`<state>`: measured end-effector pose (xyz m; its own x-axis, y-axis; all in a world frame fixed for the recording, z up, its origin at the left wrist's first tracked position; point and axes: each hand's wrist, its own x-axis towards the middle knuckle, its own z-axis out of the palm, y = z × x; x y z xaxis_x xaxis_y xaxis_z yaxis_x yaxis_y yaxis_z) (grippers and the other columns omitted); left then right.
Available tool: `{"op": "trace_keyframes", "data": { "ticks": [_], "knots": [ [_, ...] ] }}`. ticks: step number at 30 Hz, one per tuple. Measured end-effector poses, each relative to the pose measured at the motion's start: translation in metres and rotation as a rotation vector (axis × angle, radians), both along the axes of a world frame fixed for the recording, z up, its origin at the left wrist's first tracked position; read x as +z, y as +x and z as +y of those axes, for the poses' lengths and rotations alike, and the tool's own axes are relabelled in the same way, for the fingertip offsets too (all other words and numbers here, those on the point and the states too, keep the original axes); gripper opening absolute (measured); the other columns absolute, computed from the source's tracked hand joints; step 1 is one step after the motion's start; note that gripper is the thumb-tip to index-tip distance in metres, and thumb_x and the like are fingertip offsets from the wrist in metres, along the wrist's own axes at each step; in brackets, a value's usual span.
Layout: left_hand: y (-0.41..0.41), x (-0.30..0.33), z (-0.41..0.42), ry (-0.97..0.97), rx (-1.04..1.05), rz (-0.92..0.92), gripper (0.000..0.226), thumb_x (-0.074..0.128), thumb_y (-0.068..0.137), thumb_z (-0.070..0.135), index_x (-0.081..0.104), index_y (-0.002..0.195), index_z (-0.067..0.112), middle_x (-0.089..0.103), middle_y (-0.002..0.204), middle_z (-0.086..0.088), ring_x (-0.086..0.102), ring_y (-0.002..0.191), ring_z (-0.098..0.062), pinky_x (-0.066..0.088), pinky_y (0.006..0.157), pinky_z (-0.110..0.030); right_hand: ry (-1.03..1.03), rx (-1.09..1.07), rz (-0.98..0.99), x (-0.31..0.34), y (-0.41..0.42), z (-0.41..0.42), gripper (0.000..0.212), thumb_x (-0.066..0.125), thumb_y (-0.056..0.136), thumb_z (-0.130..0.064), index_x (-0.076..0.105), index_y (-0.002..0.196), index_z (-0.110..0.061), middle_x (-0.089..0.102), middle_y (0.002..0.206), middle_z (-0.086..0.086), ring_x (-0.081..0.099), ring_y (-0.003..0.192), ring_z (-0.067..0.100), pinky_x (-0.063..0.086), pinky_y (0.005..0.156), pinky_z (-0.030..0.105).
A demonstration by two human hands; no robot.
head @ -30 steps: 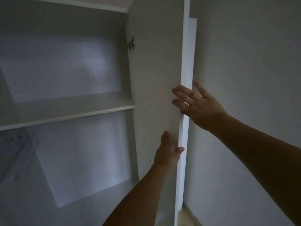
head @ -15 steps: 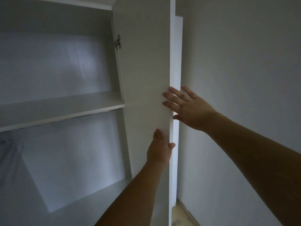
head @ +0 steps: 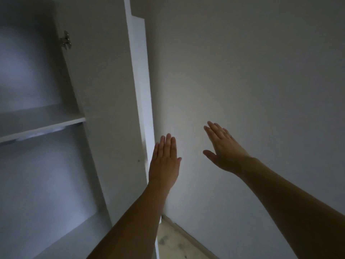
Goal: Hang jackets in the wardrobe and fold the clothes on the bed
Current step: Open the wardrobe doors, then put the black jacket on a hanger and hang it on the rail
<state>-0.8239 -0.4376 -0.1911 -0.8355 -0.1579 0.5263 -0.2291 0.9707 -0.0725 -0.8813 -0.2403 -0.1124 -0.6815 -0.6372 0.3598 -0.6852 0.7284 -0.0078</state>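
We see an open white wardrobe [head: 46, 165] with its door [head: 104, 109] swung wide. Our left hand [head: 164, 161] and right hand [head: 224, 148] hover flat, fingers straight, holding nothing, beside the door's edge before a wall [head: 242, 71].

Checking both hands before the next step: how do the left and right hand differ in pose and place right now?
The left hand points straight up with fingers pressed together, right beside the open wardrobe door edge; whether it touches it is unclear. The right hand sits further right against the bare wall, angled up-left, thumb spread wide, well apart from the door. The right hand also reaches slightly higher than the left. Both are open, flat and empty.
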Motion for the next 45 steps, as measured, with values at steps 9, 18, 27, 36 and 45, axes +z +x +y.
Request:
{"op": "trace_keyframes", "data": {
  "ticks": [9,18,27,36,45],
  "knots": [
    [-0.007,0.001,0.118,-0.004,-0.314,-0.113,0.067,0.022,0.105,0.043,-0.002,0.155,0.005,-0.004,0.163,-0.015,-0.004,0.151,-0.029,0.005,0.123,-0.043,-0.021,-0.354,-0.122,-0.024,0.056,0.141,0.076,0.043,0.101,-0.041,-0.003,0.156,-0.014,-0.011,0.163,0.003,-0.010,0.149,0.017,-0.007,0.119,0.031],
    [0.059,-0.002,0.324,0.032,-0.615,-0.169,0.067,0.026,0.105,0.040,0.001,0.155,0.004,0.002,0.164,-0.013,0.001,0.151,-0.027,0.003,0.123,-0.038,-0.050,-0.595,-0.125,-0.046,0.193,0.358,0.073,0.041,0.101,-0.040,0.000,0.156,-0.013,-0.006,0.163,0.004,-0.007,0.150,0.019,-0.004,0.121,0.032],
    [0.151,-0.030,0.512,0.153,-0.793,-0.335,0.065,0.027,0.105,0.040,0.004,0.155,0.005,0.004,0.164,-0.011,0.002,0.151,-0.023,0.002,0.123,-0.036,-0.100,-0.815,-0.303,-0.090,0.314,0.549,0.073,0.042,0.102,-0.039,0.001,0.156,-0.014,-0.005,0.163,0.006,-0.005,0.150,0.021,-0.004,0.119,0.034],
    [0.224,-0.044,0.699,0.184,-0.919,-0.467,0.063,0.027,0.106,0.039,0.006,0.156,0.006,0.006,0.164,-0.011,0.004,0.151,-0.023,0.003,0.123,-0.036,-0.180,-0.990,-0.357,-0.099,0.417,0.710,0.072,0.046,0.100,-0.039,0.006,0.156,-0.016,0.002,0.163,0.004,0.004,0.150,0.022,0.003,0.120,0.035],
    [0.338,-0.015,0.920,0.200,-1.006,-0.414,0.062,0.033,0.105,0.037,0.012,0.155,0.007,0.012,0.163,-0.011,0.013,0.149,-0.026,0.012,0.122,-0.038,-0.207,-1.057,-0.348,-0.085,0.545,0.914,0.071,0.048,0.100,-0.037,0.009,0.156,-0.016,0.007,0.163,0.004,0.008,0.150,0.023,0.009,0.120,0.037]
  ]
}}
